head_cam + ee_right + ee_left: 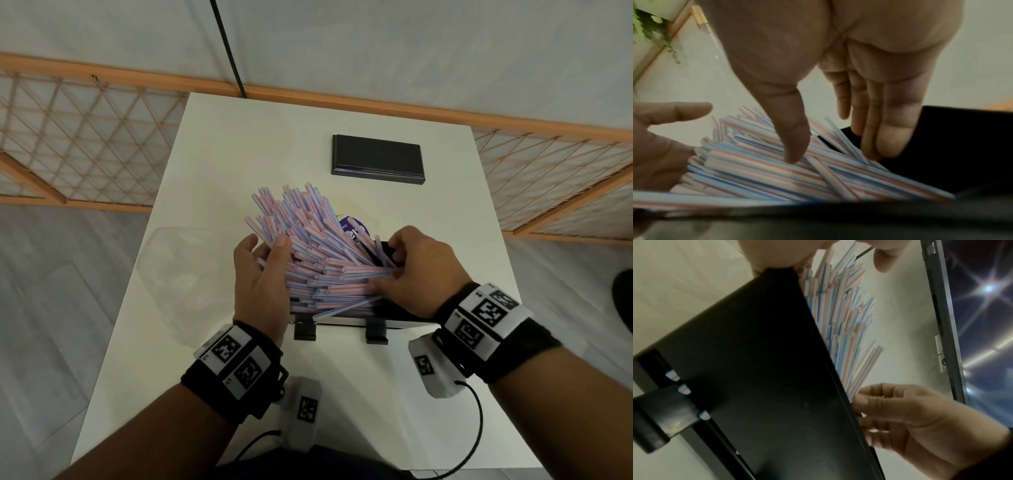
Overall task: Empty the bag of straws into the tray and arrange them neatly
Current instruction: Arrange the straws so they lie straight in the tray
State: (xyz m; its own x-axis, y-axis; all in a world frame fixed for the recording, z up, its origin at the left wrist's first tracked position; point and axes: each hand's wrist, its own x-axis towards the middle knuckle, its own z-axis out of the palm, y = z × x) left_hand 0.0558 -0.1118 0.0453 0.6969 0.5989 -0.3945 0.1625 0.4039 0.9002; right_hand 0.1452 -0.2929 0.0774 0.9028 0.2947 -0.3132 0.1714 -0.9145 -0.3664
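Observation:
A pile of red- and blue-striped straws lies fanned across a black tray near the table's front edge, its far ends sticking out past the tray to the upper left. My left hand presses its flat palm against the pile's left ends, thumb on top. At the right ends my right hand has its thumb on the straws and its straight fingers down inside the tray. In the left wrist view the straws rise above the tray wall.
An empty clear plastic bag lies on the white table left of the tray. A flat black box sits at the back. A purple label shows behind the straws. A wooden lattice screen stands beyond the table.

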